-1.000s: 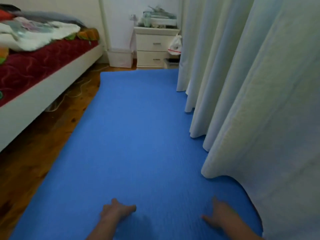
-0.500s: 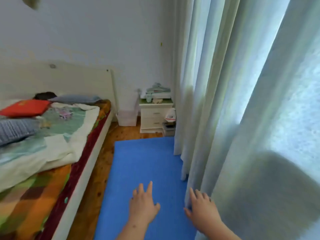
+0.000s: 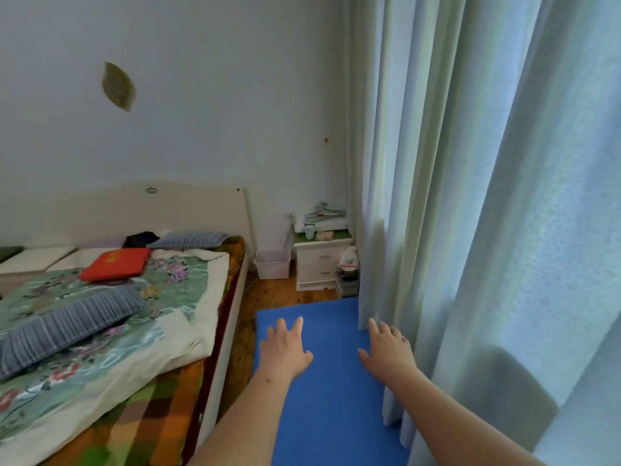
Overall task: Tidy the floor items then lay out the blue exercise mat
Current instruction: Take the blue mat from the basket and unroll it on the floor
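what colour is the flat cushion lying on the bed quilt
Red, with a small yellow mark; the flat cushion shows in the head view.

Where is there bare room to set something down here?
The blue mat is bare beyond the left hand and right hand, between bed and curtain. Bare wood floor lies between mat, white bin and nightstand. Nightstand top and bed are crowded.

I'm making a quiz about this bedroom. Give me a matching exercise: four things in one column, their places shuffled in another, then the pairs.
1 blue exercise mat
2 red cushion
3 white bin
4 leaf ornament

A on the wall
B on the floor between bed and nightstand
C on the quilt
D flat on the floor beside the curtain

Pairs: 1-D, 2-C, 3-B, 4-A.
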### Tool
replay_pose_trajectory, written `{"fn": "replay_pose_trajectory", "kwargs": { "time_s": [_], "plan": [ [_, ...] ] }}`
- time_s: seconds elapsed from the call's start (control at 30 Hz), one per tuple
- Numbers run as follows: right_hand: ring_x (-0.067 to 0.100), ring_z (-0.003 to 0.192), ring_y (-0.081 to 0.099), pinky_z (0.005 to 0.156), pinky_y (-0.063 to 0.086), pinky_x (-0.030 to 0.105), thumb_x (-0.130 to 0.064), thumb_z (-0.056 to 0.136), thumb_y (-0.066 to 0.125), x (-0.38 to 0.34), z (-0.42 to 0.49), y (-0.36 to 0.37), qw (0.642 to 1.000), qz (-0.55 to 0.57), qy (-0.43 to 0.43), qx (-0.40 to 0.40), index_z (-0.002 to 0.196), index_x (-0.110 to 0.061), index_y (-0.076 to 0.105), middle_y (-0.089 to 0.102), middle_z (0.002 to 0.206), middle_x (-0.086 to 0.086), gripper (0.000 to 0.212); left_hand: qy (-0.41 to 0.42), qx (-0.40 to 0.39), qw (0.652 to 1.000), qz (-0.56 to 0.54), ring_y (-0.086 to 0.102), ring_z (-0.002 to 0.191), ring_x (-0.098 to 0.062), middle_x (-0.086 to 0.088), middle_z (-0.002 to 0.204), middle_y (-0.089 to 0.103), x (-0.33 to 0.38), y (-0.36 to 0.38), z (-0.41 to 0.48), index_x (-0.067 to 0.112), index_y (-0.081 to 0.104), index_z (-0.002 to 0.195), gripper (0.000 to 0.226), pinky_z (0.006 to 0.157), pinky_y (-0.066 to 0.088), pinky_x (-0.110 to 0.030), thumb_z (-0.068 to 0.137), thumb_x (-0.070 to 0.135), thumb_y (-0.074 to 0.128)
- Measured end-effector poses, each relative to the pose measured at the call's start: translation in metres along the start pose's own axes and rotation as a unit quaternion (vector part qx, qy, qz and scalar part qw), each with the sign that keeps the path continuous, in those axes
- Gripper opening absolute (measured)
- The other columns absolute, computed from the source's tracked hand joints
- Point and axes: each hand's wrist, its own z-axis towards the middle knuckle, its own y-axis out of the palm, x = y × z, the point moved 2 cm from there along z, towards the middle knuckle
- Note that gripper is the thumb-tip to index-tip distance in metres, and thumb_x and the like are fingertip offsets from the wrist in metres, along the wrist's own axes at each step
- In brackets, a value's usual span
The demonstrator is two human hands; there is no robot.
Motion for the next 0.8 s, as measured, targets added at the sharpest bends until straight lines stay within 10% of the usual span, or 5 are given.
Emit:
{"fn": "replay_pose_trajectory", "kwargs": {
  "time_s": [0.8],
  "plan": [
    [0.028,0.151,0.004,0.123,0.011,0.044,-0.049,0.097,0.038,0.075,0.539,0.077,0.991,-0.008,-0.039,-0.129,0.156,-0.018,-0.002,0.005,0.164,0.006,0.077,-0.024,-0.064,0.998,-0.006,0.025,0.143,-0.026,-0.008,0.155,0.026,0.041,0.097,0.527,0.030,0.007,0.156,0.076,0.110,0.034,-0.039,0.094,0.045,0.049]
  ]
}}
